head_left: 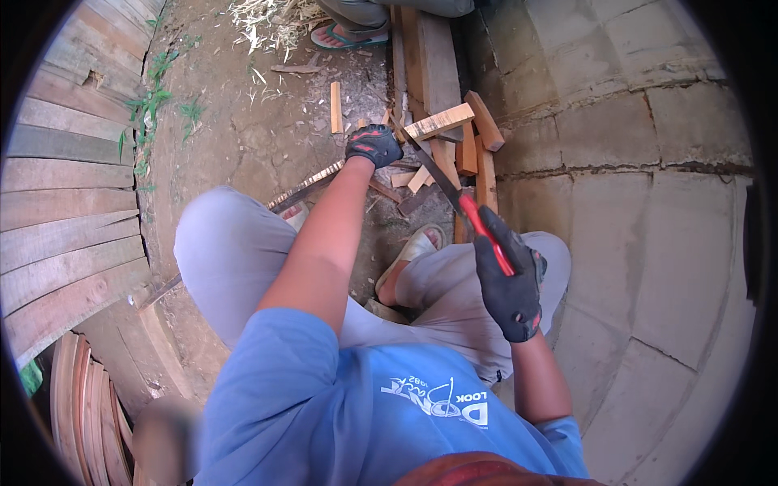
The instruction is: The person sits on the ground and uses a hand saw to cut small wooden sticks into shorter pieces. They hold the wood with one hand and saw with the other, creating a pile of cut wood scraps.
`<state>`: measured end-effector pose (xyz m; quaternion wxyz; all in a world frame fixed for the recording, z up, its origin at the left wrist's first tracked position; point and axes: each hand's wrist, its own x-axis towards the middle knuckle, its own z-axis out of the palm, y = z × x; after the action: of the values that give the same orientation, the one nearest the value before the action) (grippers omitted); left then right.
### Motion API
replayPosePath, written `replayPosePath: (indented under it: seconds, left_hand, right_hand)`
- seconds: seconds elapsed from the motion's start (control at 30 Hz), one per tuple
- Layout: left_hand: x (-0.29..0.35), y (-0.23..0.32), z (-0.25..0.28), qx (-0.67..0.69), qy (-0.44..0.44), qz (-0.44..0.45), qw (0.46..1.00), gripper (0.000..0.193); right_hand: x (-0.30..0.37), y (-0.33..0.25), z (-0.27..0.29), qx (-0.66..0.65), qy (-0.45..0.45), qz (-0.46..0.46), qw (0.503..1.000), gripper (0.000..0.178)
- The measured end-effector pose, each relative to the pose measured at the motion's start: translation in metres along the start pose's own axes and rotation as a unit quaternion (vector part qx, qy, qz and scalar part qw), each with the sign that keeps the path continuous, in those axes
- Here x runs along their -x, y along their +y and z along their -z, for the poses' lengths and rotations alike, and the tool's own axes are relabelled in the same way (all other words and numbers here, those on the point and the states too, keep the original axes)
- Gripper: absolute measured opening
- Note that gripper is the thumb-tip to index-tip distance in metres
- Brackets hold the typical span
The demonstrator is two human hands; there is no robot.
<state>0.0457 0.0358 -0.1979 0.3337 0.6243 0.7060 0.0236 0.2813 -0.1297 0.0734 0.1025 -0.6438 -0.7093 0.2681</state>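
Note:
My right hand [510, 279], in a dark glove, is wrapped round the red handle of a hand saw [440, 176]. The saw's dark blade slants up and left, its far end close to my left hand. That left hand [375, 147], in a dark glove with red marks, is closed on a wooden strip [438, 122] with a pale, streaked face. The strip appears to run on below the hand toward my left knee. Where the blade crosses it, I cannot tell how deep the teeth sit. Short wood offcuts [419, 178] lie under the blade.
Wooden blocks [484, 121] and a long beam [438, 61] stretch away beside a block wall [600, 121] on the right. At the top is another person's sandalled foot [350, 36], near wood shavings [271, 24]. A loose stick [335, 108] lies on the dirt; plank boards [69, 190] stand left.

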Motion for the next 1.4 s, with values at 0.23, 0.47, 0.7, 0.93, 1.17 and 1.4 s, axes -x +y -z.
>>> replayPosePath:
  seconds: [0.23, 0.47, 0.7, 0.93, 1.17, 1.4]
  left_hand:
    - [-0.006, -0.011, -0.011, -0.001, 0.018, 0.001, 1.0, 0.056]
    - [-0.008, -0.011, -0.013, -0.014, 0.015, 0.005, 1.0, 0.055]
    - [0.008, 0.001, -0.025, -0.059, 0.114, -0.031, 0.991, 0.034]
    - [0.028, 0.007, -0.06, -0.109, 0.27, -0.043, 0.956, 0.012]
    - [0.032, 0.011, -0.057, -0.091, 0.252, -0.049, 0.962, 0.013]
    - [0.026, 0.006, -0.055, -0.084, 0.276, -0.049, 0.956, 0.016]
  right_hand:
    - [-0.033, -0.003, 0.009, -0.046, 0.073, -0.003, 0.996, 0.035]
    - [-0.022, -0.004, 0.012, -0.067, 0.01, -0.044, 0.997, 0.038]
    - [0.004, -0.01, -0.01, -0.057, 0.07, 0.06, 0.994, 0.038]
    - [0.002, -0.02, 0.017, -0.048, 0.033, 0.017, 0.998, 0.038]
    - [0.019, -0.009, 0.005, -0.04, 0.033, 0.019, 0.999, 0.037]
    - [0.002, -0.012, 0.005, -0.041, 0.063, 0.092, 0.993, 0.037]
